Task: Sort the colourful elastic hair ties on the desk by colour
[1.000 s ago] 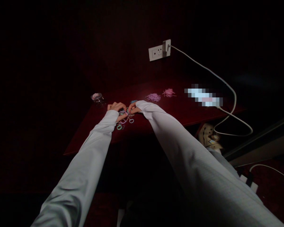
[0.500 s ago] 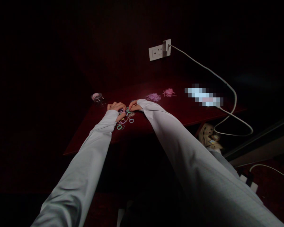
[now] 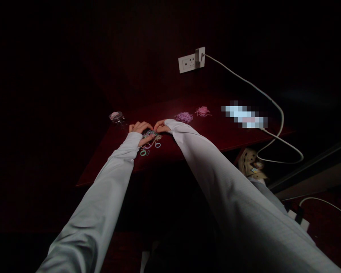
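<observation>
head cam: left hand (image 3: 139, 127) and right hand (image 3: 162, 127) close together at the mixed pile of bands (image 3: 158, 138).
i see left fingers curled over the pile, right fingertips at its far edge; can't tell what either pinches. green ring (image 3: 143, 153) and pale ring (image 3: 158, 145) lie on the near side. purple pile (image 3: 184, 116) and pink pile (image 3: 203, 111) sit farther back to the right, transparent jar (image 3: 118, 118) back left, all on the dark red table (image 3: 108, 151).
</observation>
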The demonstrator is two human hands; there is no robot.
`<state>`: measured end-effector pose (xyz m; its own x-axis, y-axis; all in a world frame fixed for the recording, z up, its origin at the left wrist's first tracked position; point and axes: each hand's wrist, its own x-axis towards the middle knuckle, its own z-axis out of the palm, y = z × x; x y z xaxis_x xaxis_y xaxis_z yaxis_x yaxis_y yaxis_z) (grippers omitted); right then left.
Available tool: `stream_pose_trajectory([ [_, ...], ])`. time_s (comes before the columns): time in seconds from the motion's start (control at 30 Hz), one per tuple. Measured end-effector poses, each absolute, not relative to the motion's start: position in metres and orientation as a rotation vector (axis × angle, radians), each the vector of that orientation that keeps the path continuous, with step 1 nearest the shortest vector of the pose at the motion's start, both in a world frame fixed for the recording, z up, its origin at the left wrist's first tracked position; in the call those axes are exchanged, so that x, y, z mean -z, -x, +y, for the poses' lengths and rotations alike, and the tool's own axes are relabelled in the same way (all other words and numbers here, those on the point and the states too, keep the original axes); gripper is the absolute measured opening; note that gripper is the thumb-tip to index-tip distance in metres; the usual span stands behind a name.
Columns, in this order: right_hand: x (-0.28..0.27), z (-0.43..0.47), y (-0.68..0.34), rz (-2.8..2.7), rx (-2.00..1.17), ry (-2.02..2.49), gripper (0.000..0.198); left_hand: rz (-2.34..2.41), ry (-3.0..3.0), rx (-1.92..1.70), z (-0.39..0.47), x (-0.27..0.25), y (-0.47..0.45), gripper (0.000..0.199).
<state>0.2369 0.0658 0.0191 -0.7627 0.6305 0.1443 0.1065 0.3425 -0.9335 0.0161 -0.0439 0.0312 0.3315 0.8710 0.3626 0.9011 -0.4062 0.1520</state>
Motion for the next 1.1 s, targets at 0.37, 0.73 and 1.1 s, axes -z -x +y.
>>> stream_pose_trajectory([
  [0.37, 0.0, 0.086, -0.217, -2.076, -1.37, 0.652, 0.024, -1.691, 2.439, 0.598, -0.042, -0.032, -0.019, 0.046],
  [0.73, -0.019, 0.062, -0.232, -2.062, -1.47, 0.645, 0.018, -1.663, 2.449, 0.6, -0.042, -0.033, -0.017, 0.041],
  [1.1, -0.003, 0.082, -0.219, -2.042, -1.38, 0.696, 0.015, -1.66, 2.423, 0.617, -0.035, -0.027, -0.012, 0.03],
])
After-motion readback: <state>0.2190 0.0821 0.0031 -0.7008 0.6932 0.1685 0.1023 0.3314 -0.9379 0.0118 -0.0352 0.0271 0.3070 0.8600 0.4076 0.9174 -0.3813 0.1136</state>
